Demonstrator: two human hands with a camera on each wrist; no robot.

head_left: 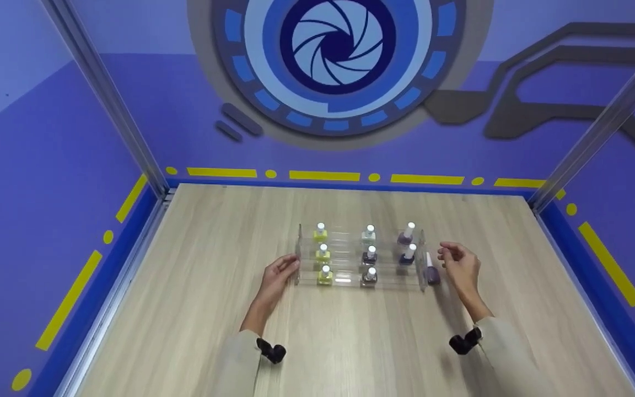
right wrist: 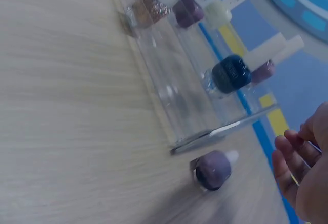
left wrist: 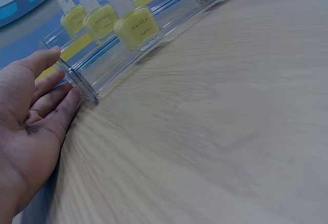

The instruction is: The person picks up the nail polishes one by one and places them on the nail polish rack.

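A clear tiered rack (head_left: 345, 259) carries nail polish bottles in three columns. Yellow nail polish bottles (left wrist: 137, 28) fill the left column, and the middle one has a pale, a dark and a glittery bottle (right wrist: 148, 9). On the right stand a purple bottle (head_left: 405, 237) and a dark blue bottle (right wrist: 231, 74). My left hand (head_left: 279, 275) touches the rack's left end panel with extended fingers. Off the rack's right end, a purple nail polish bottle (head_left: 432, 274) is on the table. Just right of it hovers my right hand (head_left: 462, 269), fingers loosely bent, holding nothing.
The wood-grain table (head_left: 213, 237) lies under everything. Blue-purple printed panels (head_left: 146, 110) rise behind it and at both sides, with metal posts (head_left: 105, 94) at the back corners. A black wrist camera (head_left: 271, 350) sits on each sleeve.
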